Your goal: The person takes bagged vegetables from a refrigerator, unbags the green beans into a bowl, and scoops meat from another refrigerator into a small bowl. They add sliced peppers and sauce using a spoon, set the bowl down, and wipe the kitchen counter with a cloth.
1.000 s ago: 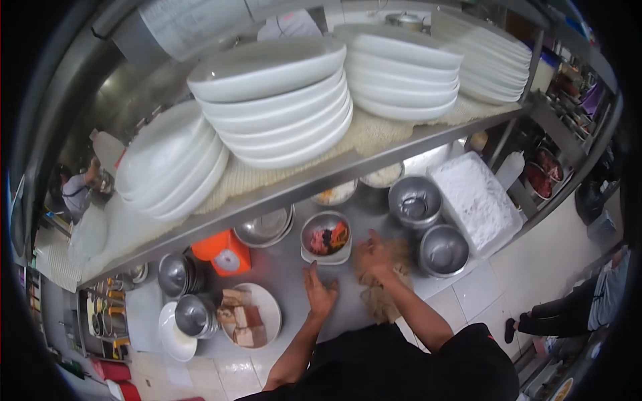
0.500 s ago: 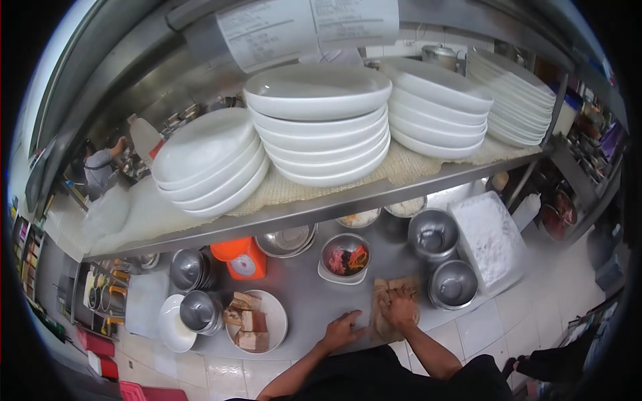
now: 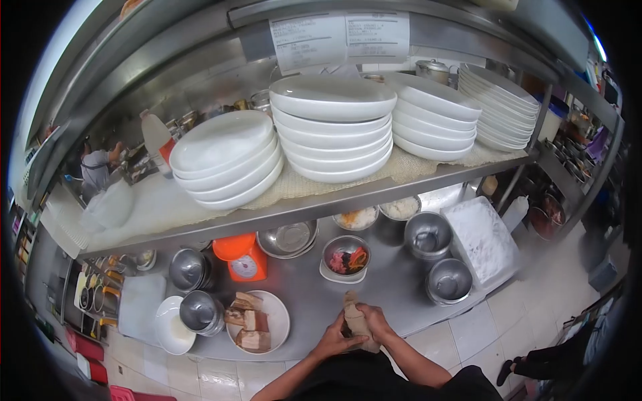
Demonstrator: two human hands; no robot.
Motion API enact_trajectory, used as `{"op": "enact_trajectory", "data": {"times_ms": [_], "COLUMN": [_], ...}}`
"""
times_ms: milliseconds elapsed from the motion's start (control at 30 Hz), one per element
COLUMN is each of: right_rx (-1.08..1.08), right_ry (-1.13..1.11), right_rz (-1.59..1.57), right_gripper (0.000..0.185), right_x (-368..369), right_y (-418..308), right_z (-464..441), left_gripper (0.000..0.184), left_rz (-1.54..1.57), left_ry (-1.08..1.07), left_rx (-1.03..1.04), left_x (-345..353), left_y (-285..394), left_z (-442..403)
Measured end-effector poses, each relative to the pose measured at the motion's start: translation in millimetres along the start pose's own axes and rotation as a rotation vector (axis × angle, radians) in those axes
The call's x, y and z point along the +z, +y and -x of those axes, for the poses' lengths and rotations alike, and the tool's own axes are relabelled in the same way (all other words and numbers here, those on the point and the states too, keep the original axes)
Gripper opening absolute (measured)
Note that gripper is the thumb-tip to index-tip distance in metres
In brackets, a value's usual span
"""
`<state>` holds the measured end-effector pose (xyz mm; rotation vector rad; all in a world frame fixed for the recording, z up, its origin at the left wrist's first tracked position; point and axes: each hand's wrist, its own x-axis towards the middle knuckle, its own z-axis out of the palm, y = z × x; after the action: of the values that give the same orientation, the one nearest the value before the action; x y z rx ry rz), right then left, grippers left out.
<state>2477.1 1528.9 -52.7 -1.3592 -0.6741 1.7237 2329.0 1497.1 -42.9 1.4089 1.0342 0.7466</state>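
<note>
My left hand (image 3: pixel 340 338) and my right hand (image 3: pixel 376 323) are both closed around a crumpled tan piece of cloth or paper (image 3: pixel 358 322), held at the counter's front edge close to my body; which material it is, I cannot tell. Just beyond it, a steel bowl (image 3: pixel 328 262) with pink, dark and orange food sits on a small white base (image 3: pixel 342 276). To the left of my hands, thick browned blocks of food (image 3: pixel 254 322) lie in a white bowl (image 3: pixel 281 314).
Stacked white plates (image 3: pixel 334 134) stand on a shelf (image 3: pixel 307 204) above the counter. Steel bowls (image 3: pixel 449 281) and a white-filled tray (image 3: pixel 478 240) are on the right. An orange scale (image 3: pixel 242 257), more steel bowls (image 3: pixel 200 311) and a white dish (image 3: pixel 170 327) stand left. Another person (image 3: pixel 99 164) is at far left.
The tan piece lay flat on the counter under my right hand; now it is bunched up, lifted and moved left. My left hand has closed on it too. The view has shifted slightly.
</note>
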Motion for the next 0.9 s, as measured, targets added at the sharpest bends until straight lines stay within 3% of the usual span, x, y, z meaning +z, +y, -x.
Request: {"op": "enact_trajectory", "data": {"times_ms": [133, 200, 300, 433, 533, 600, 700, 833, 900], "right_rx": [-0.008, -0.101, -0.064, -0.059, 0.085, 0.246, 0.316, 0.287, 0.285], "right_ry": [-0.082, -0.157, -0.186, -0.274, -0.328, -0.352, -0.377, -0.366, -0.372], "right_rz": [0.217, 0.245, 0.313, 0.334, 0.205, -0.120, -0.279, -0.268, -0.136], "right_gripper": [0.044, 0.052, 0.055, 0.056, 0.053, 0.048, 0.042, 0.046, 0.054], "right_x": [27.9, 38.7, 52.3, 55.6, 52.1, 46.5, 42.5, 39.8, 32.7], "right_y": [-2.9, -2.1, -6.0, -0.9, 6.4, 17.4, 25.4, 28.0, 28.8], "right_z": [15.8, 16.9, 24.2, 23.6, 18.2, 9.9, 1.7, 0.3, 0.6], "left_gripper": [0.086, 0.083, 0.072, 0.064, 0.057, 0.050, 0.057, 0.050, 0.042], "left_rz": [0.012, -0.092, -0.115, -0.002, -0.004, -0.058, -0.060, -0.025, 0.318], "left_ry": [0.056, 0.087, 0.131, 0.199, 0.247, 0.314, 0.361, 0.426, 0.492], "left_rx": [0.021, -0.113, 0.002, -0.007, -0.004, 0.021, 0.004, -0.052, -0.026], "left_x": [-15.8, -26.7, -34.5, -36.4, -34.9, -31.8, -28.1, -22.0, -21.7], "left_y": [-11.4, -7.3, -25.9, -17.4, -12.9, -10.6, -23.8, -44.1, -48.4], "left_z": [14.0, 17.9, 19.6, 29.3, 28.1, 24.9, 18.5, 10.0, 3.4]}}
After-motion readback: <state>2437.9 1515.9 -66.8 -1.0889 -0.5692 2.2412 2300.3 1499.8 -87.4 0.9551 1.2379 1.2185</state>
